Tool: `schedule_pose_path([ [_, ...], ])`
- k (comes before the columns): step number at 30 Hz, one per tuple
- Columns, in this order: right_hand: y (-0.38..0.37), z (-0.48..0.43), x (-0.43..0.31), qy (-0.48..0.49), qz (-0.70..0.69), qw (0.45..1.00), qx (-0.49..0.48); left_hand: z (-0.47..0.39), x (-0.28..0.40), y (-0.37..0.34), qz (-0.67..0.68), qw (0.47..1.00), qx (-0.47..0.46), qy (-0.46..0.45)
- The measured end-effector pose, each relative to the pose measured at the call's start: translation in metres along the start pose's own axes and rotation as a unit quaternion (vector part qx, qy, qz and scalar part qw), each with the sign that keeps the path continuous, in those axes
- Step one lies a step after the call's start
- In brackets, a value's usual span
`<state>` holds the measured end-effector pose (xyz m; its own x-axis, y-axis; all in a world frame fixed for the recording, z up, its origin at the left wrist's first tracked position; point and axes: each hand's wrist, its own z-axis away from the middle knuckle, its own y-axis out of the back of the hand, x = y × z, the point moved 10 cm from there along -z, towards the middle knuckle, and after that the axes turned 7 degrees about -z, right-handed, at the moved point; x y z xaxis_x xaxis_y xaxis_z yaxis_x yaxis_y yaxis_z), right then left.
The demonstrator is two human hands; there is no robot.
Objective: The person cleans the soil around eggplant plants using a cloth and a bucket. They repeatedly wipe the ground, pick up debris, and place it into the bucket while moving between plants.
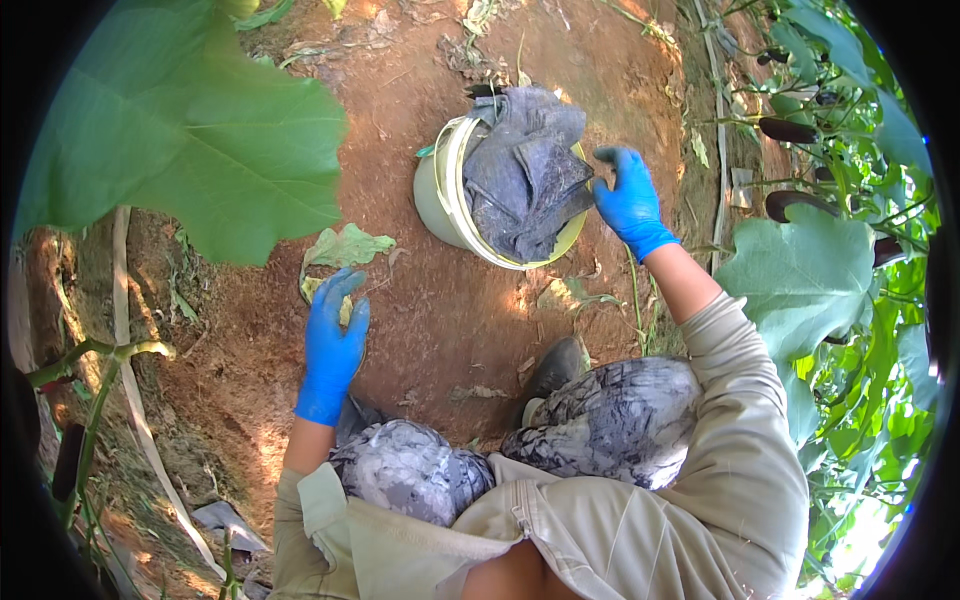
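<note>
A pale plastic bucket (439,196) stands on the soil path in front of me, and a crumpled dark grey cloth (517,176) fills its mouth and hangs over the far rim. At the bucket's right side is my right hand (628,201) in a blue glove, fingers curved beside a corner of the cloth; whether the fingertips touch or pinch it, I cannot tell. My left hand (335,341), also blue-gloved, is held over the path to the lower left of the bucket, thumb apart from the fingers, with nothing in it.
Eggplant plants with dark fruit (787,130) and broad leaves line the right side. A large green leaf (202,135) covers the upper left, near the camera. A cut stem (112,350) and a pale strip (139,405) lie at the left. Dry leaves are scattered on the soil.
</note>
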<state>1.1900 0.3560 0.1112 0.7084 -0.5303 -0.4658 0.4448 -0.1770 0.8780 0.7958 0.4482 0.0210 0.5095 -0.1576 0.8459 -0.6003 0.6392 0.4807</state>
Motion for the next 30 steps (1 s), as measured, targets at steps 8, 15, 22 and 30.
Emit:
schedule_pose_path([
  [8,-0.046,-0.006,-0.007,-0.024,-0.086,0.994,-0.061,-0.007,0.011,-0.017,0.043,0.998,-0.024,-0.039],
  [15,-0.014,0.007,-0.06,0.162,0.094,0.982,-0.026,-0.002,0.006,-0.013,0.044,0.999,-0.005,-0.01],
  [22,-0.077,0.003,-0.077,0.155,-0.005,0.979,-0.13,-0.005,0.021,-0.018,0.076,0.996,-0.024,-0.048],
  [30,-0.032,0.018,-0.017,-0.167,-0.554,0.815,-0.042,0.004,0.015,0.001,0.085,0.996,-0.001,-0.002],
])
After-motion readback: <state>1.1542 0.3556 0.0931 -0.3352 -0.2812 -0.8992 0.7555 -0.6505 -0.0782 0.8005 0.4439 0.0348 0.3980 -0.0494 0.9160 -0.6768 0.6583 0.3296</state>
